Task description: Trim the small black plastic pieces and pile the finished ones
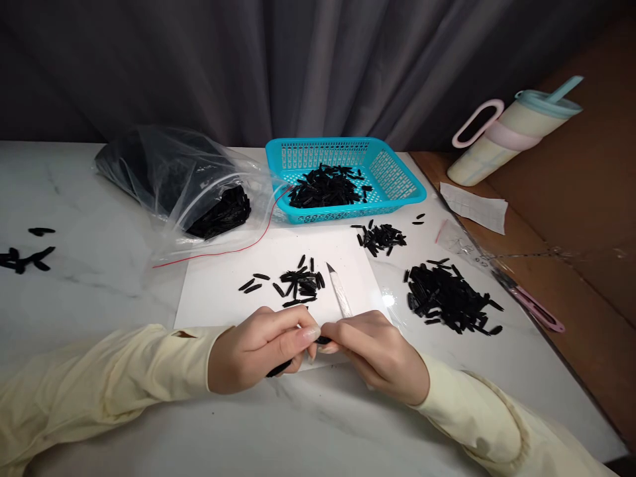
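My left hand [258, 351] is closed on a thin black strip [279, 368] whose end pokes out below the fingers. Touching it fingertip to fingertip, my right hand [380, 354] grips a white craft knife [339, 291] whose blade points away from me, and it pinches the strip's other end. Both hands rest at the near edge of a white sheet [223, 285]. A small scatter of black pieces [298, 283] lies on that sheet just beyond the hands.
A turquoise basket [397, 175] with black pieces stands at the back. A clear plastic bag [179, 179] of them lies left. Two more heaps [450, 298] sit right, near a pink tool [539, 311], a paper slip [474, 207] and a tumbler [511, 132].
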{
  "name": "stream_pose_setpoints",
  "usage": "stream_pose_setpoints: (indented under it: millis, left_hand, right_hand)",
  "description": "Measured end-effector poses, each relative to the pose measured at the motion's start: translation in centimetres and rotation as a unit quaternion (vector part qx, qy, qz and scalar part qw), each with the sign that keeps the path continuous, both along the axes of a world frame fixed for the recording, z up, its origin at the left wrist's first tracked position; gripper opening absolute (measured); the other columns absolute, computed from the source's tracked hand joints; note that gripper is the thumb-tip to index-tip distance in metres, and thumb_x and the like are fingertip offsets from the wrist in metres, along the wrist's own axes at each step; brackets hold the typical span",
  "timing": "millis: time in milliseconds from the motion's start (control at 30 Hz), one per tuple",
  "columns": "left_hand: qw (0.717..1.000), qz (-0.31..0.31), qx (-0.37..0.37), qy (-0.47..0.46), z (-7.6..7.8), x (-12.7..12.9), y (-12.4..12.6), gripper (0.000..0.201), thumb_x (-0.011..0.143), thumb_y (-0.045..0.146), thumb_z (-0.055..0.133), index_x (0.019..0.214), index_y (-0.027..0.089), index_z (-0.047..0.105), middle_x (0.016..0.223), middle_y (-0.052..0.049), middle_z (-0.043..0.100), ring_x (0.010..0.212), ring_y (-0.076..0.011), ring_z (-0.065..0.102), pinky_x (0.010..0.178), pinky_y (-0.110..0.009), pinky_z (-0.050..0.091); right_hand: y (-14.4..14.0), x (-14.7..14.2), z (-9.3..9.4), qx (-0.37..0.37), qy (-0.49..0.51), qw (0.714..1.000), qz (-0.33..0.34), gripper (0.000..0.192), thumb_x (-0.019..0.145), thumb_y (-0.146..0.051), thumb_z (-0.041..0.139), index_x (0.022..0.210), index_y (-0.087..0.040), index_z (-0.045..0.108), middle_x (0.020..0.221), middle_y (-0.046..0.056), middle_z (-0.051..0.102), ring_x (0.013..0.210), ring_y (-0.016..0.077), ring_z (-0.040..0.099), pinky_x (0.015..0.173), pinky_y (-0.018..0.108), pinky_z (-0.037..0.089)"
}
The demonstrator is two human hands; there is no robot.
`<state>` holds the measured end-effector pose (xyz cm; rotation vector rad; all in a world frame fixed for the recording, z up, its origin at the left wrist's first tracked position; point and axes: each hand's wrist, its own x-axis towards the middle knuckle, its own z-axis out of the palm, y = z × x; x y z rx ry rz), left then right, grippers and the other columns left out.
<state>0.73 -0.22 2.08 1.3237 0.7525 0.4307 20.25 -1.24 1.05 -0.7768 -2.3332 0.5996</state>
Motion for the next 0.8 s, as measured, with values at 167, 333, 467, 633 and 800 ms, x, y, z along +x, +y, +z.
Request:
stream_pose_setpoints:
  millis: [167, 333, 467, 633, 800]
  left_hand:
    - [1.000, 0.001, -0.023, -0.011, 0.0, 0.1, 0.0, 0.029, 0.087, 0.041, 0.040, 0.071, 0.018, 0.046, 0.042, 0.009, 0.034, 0.038, -0.0061, 0.025, 0.041, -0.022, 0.023]
    - [0.999, 0.009, -0.035, -0.011, 0.1, 0.2, 0.0, 0.031, 0.087, 0.042, 0.038, 0.070, 0.018, 0.046, 0.042, 0.008, 0.036, 0.037, -0.0060, 0.025, 0.041, -0.022, 0.024]
    - [0.999, 0.010, -0.050, -0.016, -0.1, 0.1, 0.0, 0.032, 0.088, 0.043, 0.038, 0.070, 0.017, 0.047, 0.041, 0.008, 0.035, 0.036, -0.0055, 0.025, 0.039, -0.021, 0.024]
    - [0.994, 0.016, -0.101, -0.033, -0.4, 0.3, 0.3, 0.033, 0.088, 0.044, 0.041, 0.071, 0.016, 0.048, 0.042, 0.009, 0.033, 0.035, -0.0038, 0.022, 0.034, -0.017, 0.019]
    - [0.977, 0.047, -0.203, -0.049, -0.9, 0.7, 1.4, 0.027, 0.087, 0.043, 0.045, 0.078, 0.018, 0.050, 0.044, 0.011, 0.031, 0.032, -0.0023, 0.015, 0.025, -0.012, 0.018]
  right_hand:
    - [-0.1, 0.0, 0.0, -0.014, 0.001, 1.000, 0.006, 0.032, 0.097, -0.019, 0.025, 0.080, -0.017, 0.052, 0.052, -0.003, 0.052, 0.043, 0.0088, 0.042, 0.044, 0.020, 0.033]
    - [-0.2, 0.0, 0.1, -0.018, 0.000, 1.000, 0.000, 0.033, 0.098, -0.021, 0.024, 0.079, -0.017, 0.050, 0.050, -0.004, 0.048, 0.043, 0.0088, 0.039, 0.044, 0.020, 0.032]
    - [-0.3, -0.1, 0.0, -0.015, -0.001, 1.000, -0.004, 0.035, 0.098, -0.023, 0.024, 0.076, -0.017, 0.050, 0.049, -0.004, 0.044, 0.042, 0.0093, 0.036, 0.044, 0.021, 0.030]
    - [-0.4, 0.2, 0.3, -0.001, -0.058, 0.998, -0.007, 0.037, 0.097, -0.021, 0.022, 0.073, -0.017, 0.049, 0.045, -0.006, 0.037, 0.038, 0.0101, 0.030, 0.041, 0.023, 0.026]
    - [1.1, 3.7, 2.0, 0.088, -0.196, 0.974, -0.074, 0.035, 0.096, -0.022, 0.027, 0.073, -0.016, 0.053, 0.039, -0.006, 0.032, 0.033, 0.0104, 0.027, 0.040, 0.026, 0.019]
